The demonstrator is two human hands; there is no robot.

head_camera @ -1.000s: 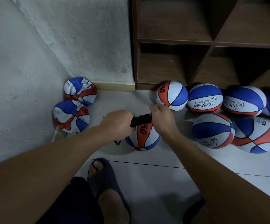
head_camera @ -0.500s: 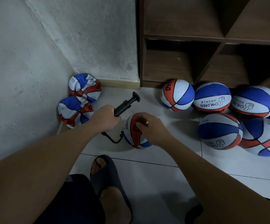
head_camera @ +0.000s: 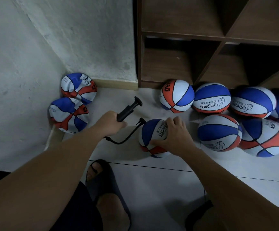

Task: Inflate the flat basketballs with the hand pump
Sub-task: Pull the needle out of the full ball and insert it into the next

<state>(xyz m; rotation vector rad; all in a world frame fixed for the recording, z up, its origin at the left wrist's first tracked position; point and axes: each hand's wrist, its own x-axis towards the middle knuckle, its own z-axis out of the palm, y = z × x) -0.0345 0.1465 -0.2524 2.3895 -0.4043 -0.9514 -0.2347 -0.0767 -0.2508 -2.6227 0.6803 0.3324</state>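
Observation:
My left hand (head_camera: 109,123) grips the barrel of a black hand pump (head_camera: 128,109), whose handle points up and away. The pump's thin black hose (head_camera: 126,138) loops down and up, and its needle end hangs free just left of a round red, white and blue basketball (head_camera: 150,137) on the floor. My right hand (head_camera: 173,135) rests on top of that ball with fingers spread over it. Two crumpled flat basketballs lean in the wall corner, one behind (head_camera: 78,87) and one in front (head_camera: 68,115).
Several inflated balls (head_camera: 218,132) lie in a cluster on the right, in front of a dark wooden cubby shelf (head_camera: 193,64). White walls close off the left. My sandaled foot (head_camera: 102,177) stands on the pale tiled floor below the hands.
My right hand let go of the pump handle and came down onto the ball. The ball has rolled so its blue panel faces up, and the hose end is now off it.

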